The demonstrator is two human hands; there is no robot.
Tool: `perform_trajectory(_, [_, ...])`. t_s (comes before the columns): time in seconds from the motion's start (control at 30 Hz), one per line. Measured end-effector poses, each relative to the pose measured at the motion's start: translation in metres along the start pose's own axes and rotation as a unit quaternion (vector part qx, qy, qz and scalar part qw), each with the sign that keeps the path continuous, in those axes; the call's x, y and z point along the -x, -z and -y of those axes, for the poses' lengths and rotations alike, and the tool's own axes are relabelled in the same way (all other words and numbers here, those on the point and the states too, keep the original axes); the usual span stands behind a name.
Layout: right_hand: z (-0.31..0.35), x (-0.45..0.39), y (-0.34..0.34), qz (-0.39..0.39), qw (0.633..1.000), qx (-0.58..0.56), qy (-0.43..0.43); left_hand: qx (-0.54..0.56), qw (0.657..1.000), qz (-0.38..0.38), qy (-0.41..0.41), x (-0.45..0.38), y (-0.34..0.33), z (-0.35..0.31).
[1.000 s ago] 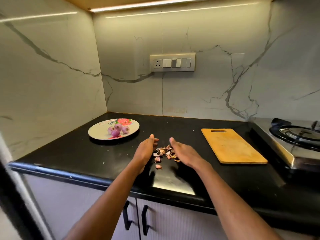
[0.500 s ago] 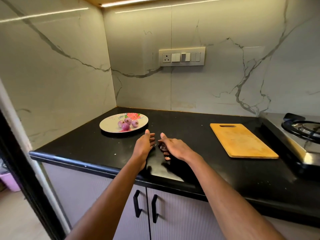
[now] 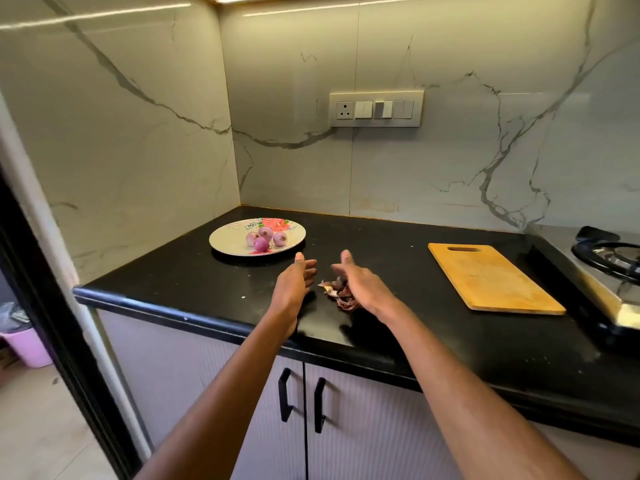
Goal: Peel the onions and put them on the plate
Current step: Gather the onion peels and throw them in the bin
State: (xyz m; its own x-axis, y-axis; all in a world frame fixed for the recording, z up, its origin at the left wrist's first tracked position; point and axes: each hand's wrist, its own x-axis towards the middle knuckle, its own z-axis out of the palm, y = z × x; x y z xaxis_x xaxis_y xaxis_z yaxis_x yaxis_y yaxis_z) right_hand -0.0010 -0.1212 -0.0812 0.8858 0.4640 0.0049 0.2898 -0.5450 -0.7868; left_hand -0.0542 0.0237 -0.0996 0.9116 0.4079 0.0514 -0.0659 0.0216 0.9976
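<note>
Four peeled onions (image 3: 265, 238) sit plated; near the plate (image 3: 227, 237), both spread hands (image 3: 329, 282) have closed round gathered skins (image 3: 337, 292).

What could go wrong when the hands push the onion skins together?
1. The onion skins lie near the counter's front edge, so a sweep between the left hand and right hand might drop some on the floor.
2. The four peeled onions sit loose on the plate, close to the left hand; a bump could probably roll them off.
</note>
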Motion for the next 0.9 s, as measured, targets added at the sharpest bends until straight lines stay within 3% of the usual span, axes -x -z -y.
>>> perform_trajectory(0.17, [0.002, 0.000, -0.010, 0.002, 0.997, 0.077, 0.006, 0.010, 1.000, -0.021, -0.008, 0.013, 0.011, 0.000])
perform_trajectory(0.33, [0.011, 0.009, -0.014, 0.010, 0.999, 0.024, 0.018, 0.010, 0.999, -0.027, -0.015, 0.023, 0.019, -0.003])
perform_trajectory(0.4, [0.012, 0.011, -0.018, 0.001, 0.998, 0.054, 0.029, 0.008, 0.999, -0.039, -0.018, 0.025, 0.024, -0.004])
perform_trajectory(0.6, [0.025, 0.005, -0.051, -0.011, 0.987, 0.139, 0.084, 0.018, 0.996, -0.086, -0.019, 0.027, 0.049, -0.005])
perform_trajectory(0.9, [0.044, -0.013, -0.095, -0.037, 0.984, 0.132, 0.116, 0.046, 0.979, -0.194, -0.043, 0.035, 0.084, -0.002])
